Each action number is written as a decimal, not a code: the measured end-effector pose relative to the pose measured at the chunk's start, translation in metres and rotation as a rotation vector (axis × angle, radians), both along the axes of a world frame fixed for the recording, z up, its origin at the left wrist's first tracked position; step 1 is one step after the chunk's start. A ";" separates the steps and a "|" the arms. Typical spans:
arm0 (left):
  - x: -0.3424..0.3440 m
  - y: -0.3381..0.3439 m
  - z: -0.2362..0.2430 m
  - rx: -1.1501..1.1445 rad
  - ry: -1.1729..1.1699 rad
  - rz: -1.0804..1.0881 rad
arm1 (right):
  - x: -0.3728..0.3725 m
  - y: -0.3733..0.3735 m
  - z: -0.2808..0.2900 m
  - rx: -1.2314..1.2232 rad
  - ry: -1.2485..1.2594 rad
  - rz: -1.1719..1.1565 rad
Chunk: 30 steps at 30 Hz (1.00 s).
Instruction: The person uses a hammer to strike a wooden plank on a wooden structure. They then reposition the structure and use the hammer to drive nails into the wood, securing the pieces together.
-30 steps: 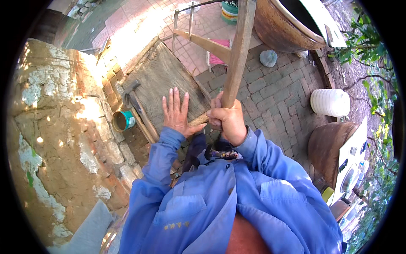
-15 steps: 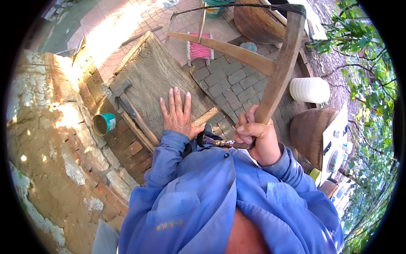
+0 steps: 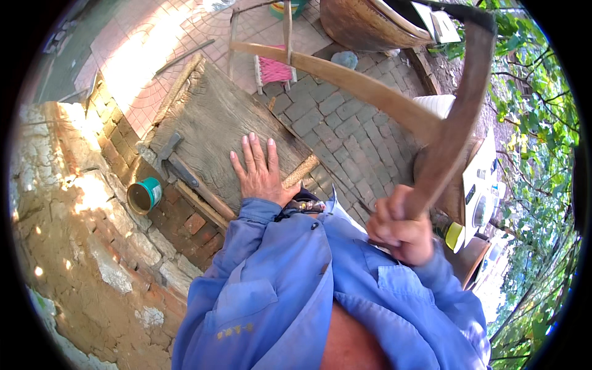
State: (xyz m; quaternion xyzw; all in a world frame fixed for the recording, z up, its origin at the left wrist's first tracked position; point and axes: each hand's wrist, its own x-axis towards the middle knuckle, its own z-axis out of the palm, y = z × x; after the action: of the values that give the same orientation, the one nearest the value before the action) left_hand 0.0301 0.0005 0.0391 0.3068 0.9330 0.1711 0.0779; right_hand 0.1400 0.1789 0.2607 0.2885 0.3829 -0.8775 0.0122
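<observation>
My left hand [image 3: 259,168] lies with spread fingers on a weathered wooden board [image 3: 222,105], its thumb by the pale edge at the near end. My right hand [image 3: 401,231] grips the upright wooden end of a frame saw [image 3: 345,77], which reaches across the upper right of the view, with a dark band at its top corner. Whether the saw's blade touches the board I cannot tell. An iron-headed tool [image 3: 174,147], like a hammer or adze, lies with its wooden handle along the board's left side.
A green tin [image 3: 150,194] stands beside a crumbling wall [image 3: 74,246] at left. Beyond the board are a pink cord winder [image 3: 274,68] and a big clay vat [image 3: 364,24]. A white ribbed container [image 3: 431,103], a white slab [image 3: 476,185] and leafy branches [image 3: 530,92] line the right.
My right hand and the saw have moved right and toward my body, away from the board. My left hand stays spread on the board. The camera view has shifted slightly.
</observation>
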 end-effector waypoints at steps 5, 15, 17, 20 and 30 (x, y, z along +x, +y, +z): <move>0.012 0.003 -0.003 -0.062 -0.063 0.014 | 0.036 0.027 0.042 0.068 -0.151 -0.094; 0.008 0.004 0.000 -0.064 0.044 0.015 | -0.061 -0.018 -0.066 0.214 -0.235 -0.013; 0.011 0.004 0.003 -0.094 0.061 0.008 | -0.060 -0.015 -0.072 0.191 -0.117 -0.079; 0.019 0.003 0.005 -0.024 0.097 0.034 | -0.018 -0.001 -0.044 0.131 -0.079 0.017; 0.011 0.002 -0.005 -0.028 0.014 0.030 | 0.020 0.012 0.056 0.196 -0.183 -0.096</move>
State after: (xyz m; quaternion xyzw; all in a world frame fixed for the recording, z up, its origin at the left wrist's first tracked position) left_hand 0.0411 0.0027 0.0336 0.2929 0.9403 0.1570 0.0734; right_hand 0.1603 0.1913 0.3163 0.3853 0.4497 -0.8054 -0.0232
